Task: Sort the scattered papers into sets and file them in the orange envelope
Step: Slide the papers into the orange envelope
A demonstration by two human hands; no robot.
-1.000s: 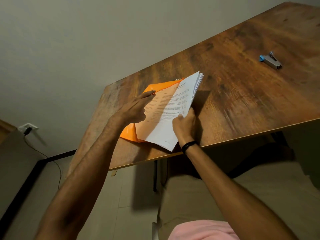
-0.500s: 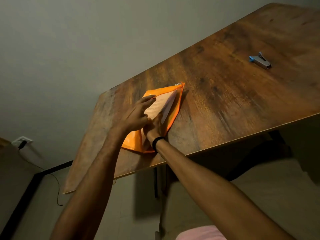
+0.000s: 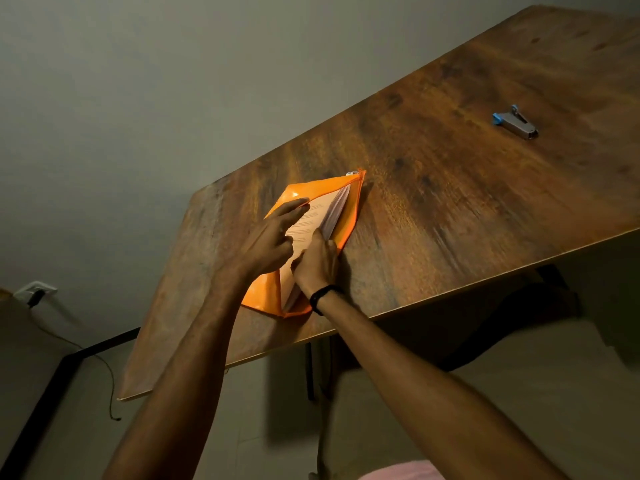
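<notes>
Orange envelope (image 3: 313,190), one, lay beneath two hands. Left hand (image 3: 270,242), nearly flat, touched its flap; right hand (image 3: 317,266) pinched one paper stack (image 3: 318,213).

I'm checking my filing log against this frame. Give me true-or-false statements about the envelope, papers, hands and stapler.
1. The orange plastic envelope lies on the brown wooden table. True.
2. The white paper stack lies beside the envelope. False: it sits inside the open envelope.
3. The grey stapler with a blue end touches the envelope. False: it lies well apart.
4. The right hand grips the paper stack. True.
5. The left hand rests on the stapler. False: it touches the envelope.
</notes>
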